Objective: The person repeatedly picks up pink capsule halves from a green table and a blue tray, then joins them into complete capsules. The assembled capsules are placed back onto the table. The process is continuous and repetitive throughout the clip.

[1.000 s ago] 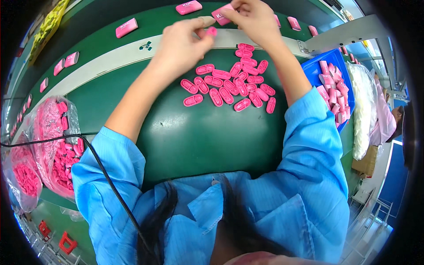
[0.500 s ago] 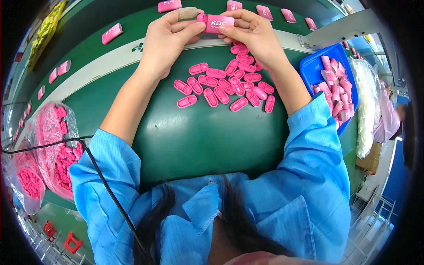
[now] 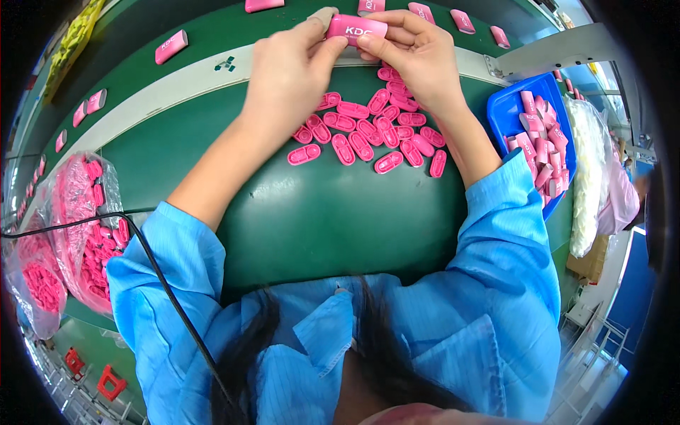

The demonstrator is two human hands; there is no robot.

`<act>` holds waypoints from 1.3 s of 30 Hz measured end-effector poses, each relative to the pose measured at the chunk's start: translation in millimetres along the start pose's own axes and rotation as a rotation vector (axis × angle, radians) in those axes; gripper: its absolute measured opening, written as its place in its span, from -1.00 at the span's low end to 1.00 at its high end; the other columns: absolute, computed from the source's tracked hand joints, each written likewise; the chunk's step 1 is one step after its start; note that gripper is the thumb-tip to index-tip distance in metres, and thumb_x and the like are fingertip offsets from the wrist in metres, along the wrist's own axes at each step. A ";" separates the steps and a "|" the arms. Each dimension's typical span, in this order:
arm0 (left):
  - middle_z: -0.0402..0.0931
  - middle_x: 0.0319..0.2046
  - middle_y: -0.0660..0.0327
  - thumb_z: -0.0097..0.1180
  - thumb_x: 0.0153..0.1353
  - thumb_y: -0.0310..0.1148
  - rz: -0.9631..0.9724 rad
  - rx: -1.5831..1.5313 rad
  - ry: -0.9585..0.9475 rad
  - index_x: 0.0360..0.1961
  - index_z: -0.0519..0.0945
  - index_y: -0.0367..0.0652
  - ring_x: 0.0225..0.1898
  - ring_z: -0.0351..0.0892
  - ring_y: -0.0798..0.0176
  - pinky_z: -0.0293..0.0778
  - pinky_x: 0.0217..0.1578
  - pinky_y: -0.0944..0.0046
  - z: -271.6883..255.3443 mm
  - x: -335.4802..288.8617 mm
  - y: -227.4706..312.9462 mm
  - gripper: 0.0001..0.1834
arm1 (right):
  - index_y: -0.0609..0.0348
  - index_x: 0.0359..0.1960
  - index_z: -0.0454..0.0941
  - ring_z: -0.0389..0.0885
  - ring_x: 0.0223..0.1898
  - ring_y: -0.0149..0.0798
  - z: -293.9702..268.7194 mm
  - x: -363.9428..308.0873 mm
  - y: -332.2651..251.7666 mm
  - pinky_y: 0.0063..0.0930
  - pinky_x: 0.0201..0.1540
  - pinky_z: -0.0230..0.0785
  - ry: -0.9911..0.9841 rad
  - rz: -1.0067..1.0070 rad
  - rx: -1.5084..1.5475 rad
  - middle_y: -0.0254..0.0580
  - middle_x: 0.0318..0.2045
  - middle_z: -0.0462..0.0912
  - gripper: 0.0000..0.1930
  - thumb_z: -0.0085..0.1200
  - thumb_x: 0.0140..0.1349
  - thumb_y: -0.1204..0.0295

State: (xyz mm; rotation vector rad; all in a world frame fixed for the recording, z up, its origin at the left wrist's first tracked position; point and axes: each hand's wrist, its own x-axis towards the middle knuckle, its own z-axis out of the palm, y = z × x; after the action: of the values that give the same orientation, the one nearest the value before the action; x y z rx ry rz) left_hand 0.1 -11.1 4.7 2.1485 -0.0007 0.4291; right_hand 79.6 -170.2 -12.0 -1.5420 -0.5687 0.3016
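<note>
Both hands pinching one pink case (image 3: 356, 27) up by the belt: left hand (image 3: 290, 74) and right hand (image 3: 418, 57) on opposite ends. Looks light, hard plastic, kinda slick, so holding the ends seems smart.

The small block (image 3: 356, 28) held at the top is bright pink with white lettering. The oval shells (image 3: 368, 131) scattered below it are the same pink. The counter (image 3: 319, 212) is dark green, crossed by a pale grey-white strip (image 3: 163, 99). The tray (image 3: 506, 113) is blue (its contents pink). The sleeves (image 3: 510, 234) are light blue, finely striped. The cable (image 3: 152, 262) is black.
</note>
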 end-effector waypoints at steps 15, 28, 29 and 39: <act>0.54 -0.31 0.05 0.28 -0.14 -0.36 0.086 0.389 -0.412 -0.38 0.64 -0.26 -0.26 0.53 -0.02 0.44 -0.14 0.15 -40.2 6.5 -4.9 -0.74 | 0.33 -0.30 0.60 0.65 -0.36 -0.16 28.7 102.4 17.1 -0.34 -0.27 0.46 -0.020 -0.302 -0.751 0.00 -0.41 0.65 -0.75 0.15 0.07 0.37; 0.56 -0.54 0.09 0.13 0.07 -0.42 -0.167 -0.119 -0.198 -0.06 0.55 -0.20 -0.56 0.58 0.18 0.51 -0.41 0.25 -18.9 8.7 -21.3 -0.65 | 0.29 -0.35 0.54 0.60 -0.45 -0.09 15.7 33.4 -16.8 -0.35 -0.37 0.43 0.084 -0.143 -0.395 -0.01 -0.44 0.61 -0.79 0.20 0.01 0.43; 0.57 -0.42 0.06 0.09 0.07 -0.48 -0.262 -0.198 -0.199 -0.08 0.54 -0.22 -0.43 0.59 0.16 0.51 -0.34 0.28 -19.7 10.4 -20.6 -0.67 | 0.29 -0.34 0.54 0.61 -0.48 -0.12 16.6 26.0 -16.6 -0.37 -0.41 0.43 0.114 -0.120 -0.163 -0.02 -0.46 0.62 -0.79 0.20 0.02 0.43; 0.56 -0.17 0.05 0.12 0.15 -0.49 -0.212 -0.575 -0.076 0.04 0.46 -0.34 -0.23 0.61 0.28 0.55 -0.17 0.41 -7.1 11.9 -26.2 -0.60 | 0.37 -0.04 0.39 0.64 -0.22 -0.30 -10.3 5.9 13.5 -0.55 -0.11 0.50 -0.082 0.169 0.093 -0.08 -0.18 0.59 -0.68 0.08 0.20 0.49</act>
State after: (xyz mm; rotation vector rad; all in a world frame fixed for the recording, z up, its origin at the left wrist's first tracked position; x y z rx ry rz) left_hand 13.3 11.7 -8.9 1.5758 0.0542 0.1907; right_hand 92.1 -175.4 -23.7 -1.4947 -0.4821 0.5160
